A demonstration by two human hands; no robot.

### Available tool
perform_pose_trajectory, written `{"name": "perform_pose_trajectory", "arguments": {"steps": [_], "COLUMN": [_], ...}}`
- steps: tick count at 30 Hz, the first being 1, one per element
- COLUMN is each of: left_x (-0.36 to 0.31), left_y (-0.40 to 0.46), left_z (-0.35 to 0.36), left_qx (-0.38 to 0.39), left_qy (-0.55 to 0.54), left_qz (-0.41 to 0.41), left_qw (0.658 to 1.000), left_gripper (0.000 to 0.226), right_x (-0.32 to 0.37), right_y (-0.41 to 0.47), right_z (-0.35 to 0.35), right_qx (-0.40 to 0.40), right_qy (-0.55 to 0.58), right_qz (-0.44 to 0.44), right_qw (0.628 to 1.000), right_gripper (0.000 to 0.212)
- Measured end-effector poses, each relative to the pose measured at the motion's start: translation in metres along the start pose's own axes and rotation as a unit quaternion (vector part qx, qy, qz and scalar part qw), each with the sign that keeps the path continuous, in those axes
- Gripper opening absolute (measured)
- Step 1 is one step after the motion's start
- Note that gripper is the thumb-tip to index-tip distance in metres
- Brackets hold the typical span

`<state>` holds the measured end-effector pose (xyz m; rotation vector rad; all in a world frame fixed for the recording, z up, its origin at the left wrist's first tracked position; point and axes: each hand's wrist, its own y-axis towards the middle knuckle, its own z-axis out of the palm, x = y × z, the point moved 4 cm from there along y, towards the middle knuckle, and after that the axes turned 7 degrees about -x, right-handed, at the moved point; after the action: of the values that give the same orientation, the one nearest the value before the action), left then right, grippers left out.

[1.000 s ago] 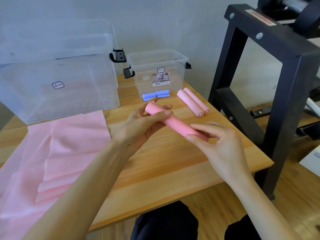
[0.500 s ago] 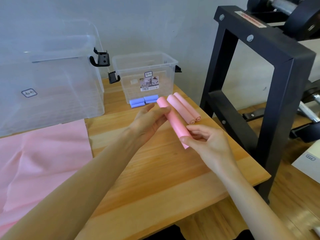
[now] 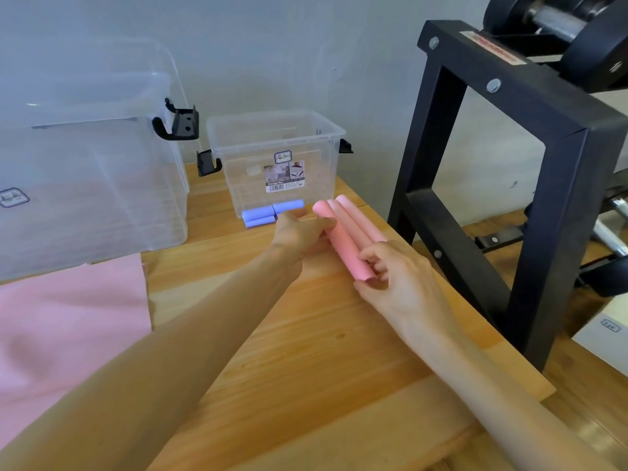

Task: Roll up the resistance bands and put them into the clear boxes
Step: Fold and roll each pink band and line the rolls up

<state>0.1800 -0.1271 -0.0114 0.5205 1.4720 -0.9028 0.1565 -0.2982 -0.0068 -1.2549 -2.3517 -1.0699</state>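
A rolled pink band lies against two other pink rolls on the wooden table. My left hand holds its far end, and my right hand pinches its near end. Just behind them stands a small clear box, with purple rolls lying at its front wall. A large clear box stands at the back left. Unrolled pink bands lie spread on the table's left side.
A black metal dumbbell rack stands right beside the table's right edge, with dumbbells on top. The wall is close behind the boxes. A white box sits on the floor at the right.
Both hands carried the pink roll away from me and to the right, bringing it down beside the two pink rolls. The view has shifted forward and right.
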Motion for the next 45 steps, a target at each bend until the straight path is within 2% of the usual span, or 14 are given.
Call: {"name": "perform_pose_trajectory", "arguments": {"steps": [6, 10, 13, 21, 27, 36, 45], "left_x": [-0.001, 0.001, 0.005, 0.011, 0.01, 0.011, 0.011], "left_y": [0.011, 0.016, 0.015, 0.006, 0.003, 0.001, -0.003], "left_z": [0.001, 0.001, 0.0, 0.0, 0.002, -0.003, -0.01], "left_qx": [-0.034, -0.04, -0.037, -0.026, 0.003, -0.008, -0.019], "left_qy": [0.069, 0.103, 0.156, 0.209, 0.162, 0.149, 0.143], "left_qz": [0.041, 0.062, 0.098, 0.157, 0.139, 0.124, 0.118], "left_qw": [0.996, 0.992, 0.982, 0.965, 0.977, 0.981, 0.982], "left_gripper": [0.061, 0.034, 0.048, 0.041, 0.043, 0.059, 0.055], "right_x": [0.002, 0.002, 0.0, -0.006, -0.008, -0.012, -0.01], "right_y": [0.01, 0.014, 0.017, 0.023, 0.023, 0.024, 0.019], "right_z": [0.006, 0.011, 0.014, 0.02, 0.02, 0.025, 0.021], "right_qx": [0.004, -0.002, -0.004, -0.058, -0.063, -0.043, -0.034], "right_qy": [-0.049, -0.078, -0.098, -0.144, -0.163, -0.166, -0.162], "right_qz": [-0.042, -0.064, -0.081, -0.134, -0.153, -0.154, -0.14], "right_qw": [0.998, 0.995, 0.992, 0.979, 0.973, 0.973, 0.976], "right_gripper": [0.035, 0.03, 0.028, 0.023, 0.029, 0.032, 0.042]}}
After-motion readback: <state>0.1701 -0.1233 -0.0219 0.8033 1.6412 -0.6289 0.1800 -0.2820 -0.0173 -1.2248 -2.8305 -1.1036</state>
